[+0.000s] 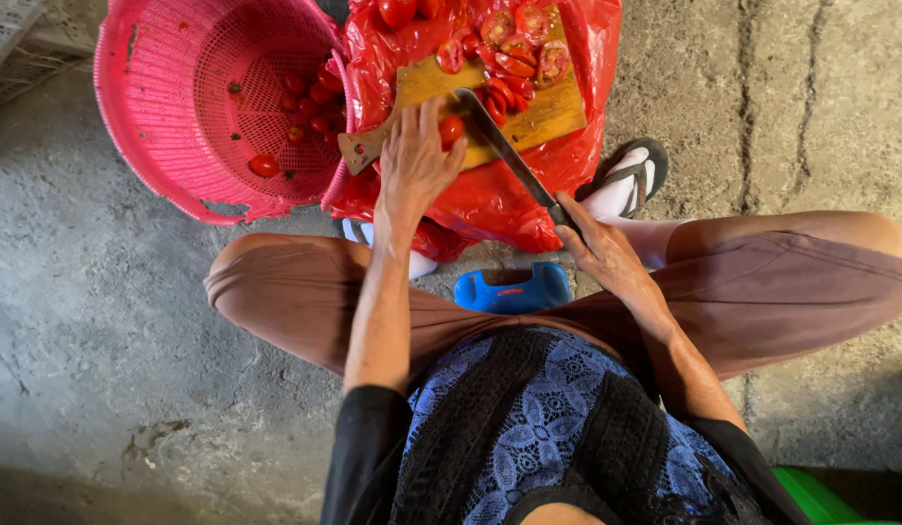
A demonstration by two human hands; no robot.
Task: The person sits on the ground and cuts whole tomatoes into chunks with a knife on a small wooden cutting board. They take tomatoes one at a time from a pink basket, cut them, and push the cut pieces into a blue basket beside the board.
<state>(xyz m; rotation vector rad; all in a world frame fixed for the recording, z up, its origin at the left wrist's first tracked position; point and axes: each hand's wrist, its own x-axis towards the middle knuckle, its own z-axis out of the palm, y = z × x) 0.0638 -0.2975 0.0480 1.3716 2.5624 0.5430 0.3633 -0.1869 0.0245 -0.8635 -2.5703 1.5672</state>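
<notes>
Right hand [599,248] is gripping the knife [504,146], blade slanting toward the tomato [452,129] I'm pinning under left hand [415,160] fingertips at the cutting board's [548,115] near edge.

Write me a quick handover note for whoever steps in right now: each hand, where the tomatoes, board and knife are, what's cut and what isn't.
Left hand: pressing a tomato onto the wooden cutting board.
Right hand: gripping the knife by its handle, blade laid across the board beside that tomato.
Board rests on a red plastic sheet on the concrete floor.
Done: cut tomato pieces piled at the board's far end.
Left: the tomato under the hand, plus whole small tomatoes in the pink basket to the left.
</notes>
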